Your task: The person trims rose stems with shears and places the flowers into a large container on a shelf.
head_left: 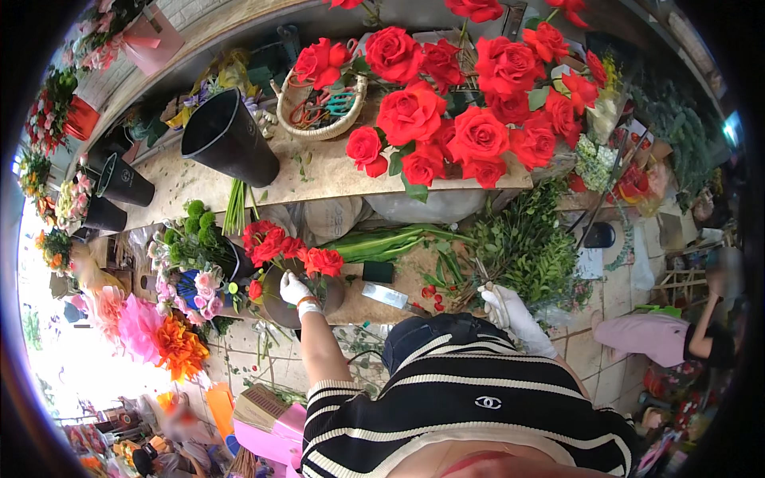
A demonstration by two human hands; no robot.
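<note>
My left hand (pixel 302 293), in a white glove with an orange band at the wrist, reaches over a round dark bucket (pixel 276 306). Its fingers are drawn together just below red roses (pixel 323 261), around a rose's stem as far as I can see. My right hand (pixel 502 307), also white-gloved, is closed beside the gathered stems of a leafy green bunch (pixel 526 239); what it grips is too small to make out. Between the hands lie a broad-bladed knife (pixel 386 295), a dark green block (pixel 378 272) and some small red buds (pixel 433 299).
On the raised shelf stand a tall black bucket (pixel 231 139), a wicker basket (pixel 323 119) of tools and large red roses (pixel 478 131). Long green leaves (pixel 374 241) lie below it. Pink flowers (pixel 203 295) crowd the left. A person in pink (pixel 641 334) is at the right.
</note>
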